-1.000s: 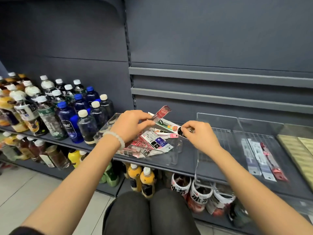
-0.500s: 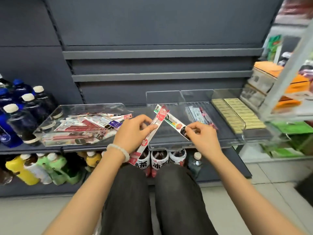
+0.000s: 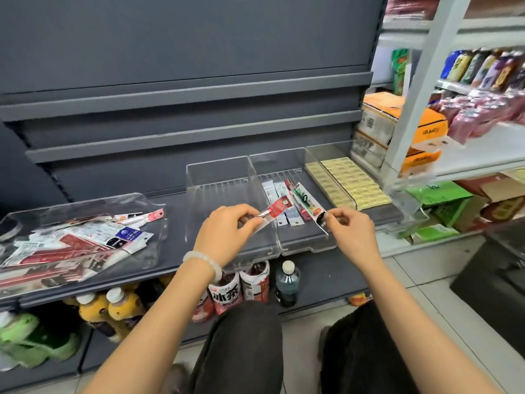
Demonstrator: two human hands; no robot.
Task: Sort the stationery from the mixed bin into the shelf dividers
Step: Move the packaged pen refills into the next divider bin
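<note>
Clear plastic dividers (image 3: 279,245) on the shelf (image 3: 176,204) held little: a few packets (image 3: 279,196) lay in the middle one, yellow pads (image 3: 350,180) filled the right, and the left looked bare. The left hand (image 3: 224,234) pinched a red packet (image 3: 277,210) and the right hand (image 3: 352,230) a green packet (image 3: 308,206), both over the dividers. The mixed bin (image 3: 153,251) was piled high, so most of the sorting seemed left.

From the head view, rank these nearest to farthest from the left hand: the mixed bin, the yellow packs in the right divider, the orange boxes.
Measured from the left hand:
1. Mixed bin, on the shelf to its left.
2. Yellow packs, in the rightmost divider, past the right hand.
3. Orange boxes, far right, beyond the dividers.
</note>
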